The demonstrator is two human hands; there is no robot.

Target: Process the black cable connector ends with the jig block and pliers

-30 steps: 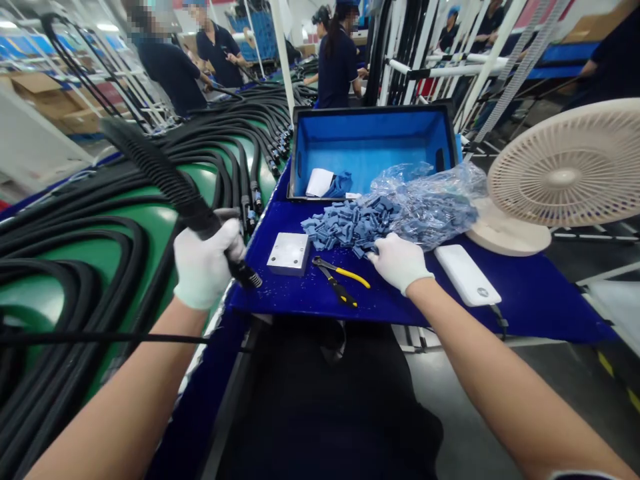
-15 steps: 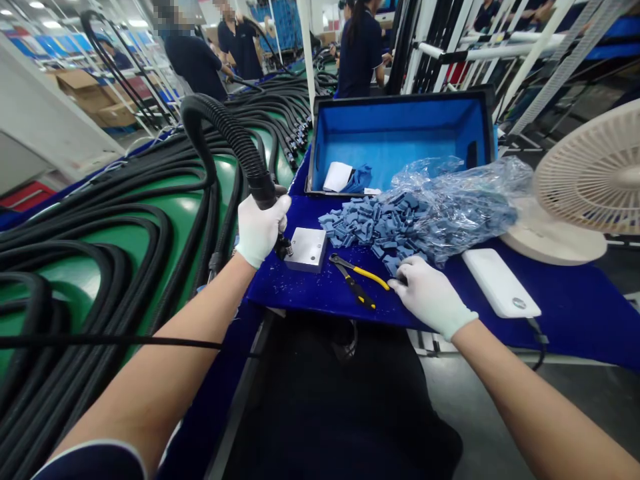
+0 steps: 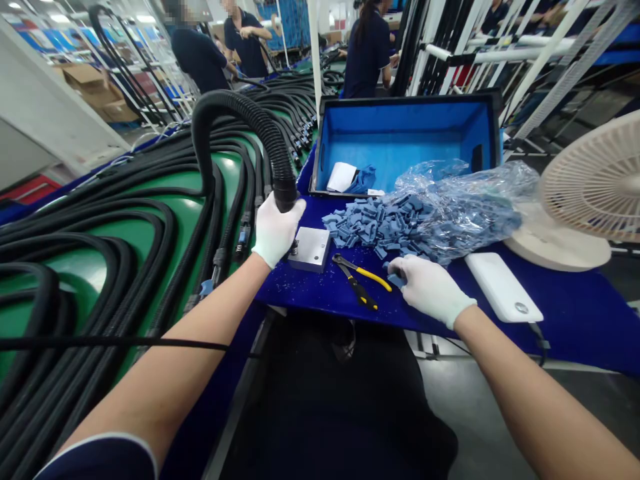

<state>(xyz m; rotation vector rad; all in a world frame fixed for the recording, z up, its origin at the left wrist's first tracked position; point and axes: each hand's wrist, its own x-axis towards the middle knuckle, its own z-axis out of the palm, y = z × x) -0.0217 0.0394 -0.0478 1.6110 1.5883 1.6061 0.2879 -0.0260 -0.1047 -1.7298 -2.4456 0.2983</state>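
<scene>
My gloved left hand is wrapped round the end of a black corrugated hose. The hose arches up and back from my grip, and its tip is partly hidden by the fingers. Just right of that hand lies a silver metal block with small holes. My gloved right hand is closed, pinching a small blue plastic piece low over the table. A loose pile of similar blue pieces lies behind it. Between my hands rest pliers with yellow-and-black handles.
A blue bin with a black rim stands behind the pile. A clear plastic bag holds more blue pieces. A white device and a fan are at right. Black hoses cover the green surface at left. Several people are beyond.
My left hand has moved slightly right and up with the hose end, closer over the metal block. My right hand has drawn a blue piece out from the pile's front edge.
</scene>
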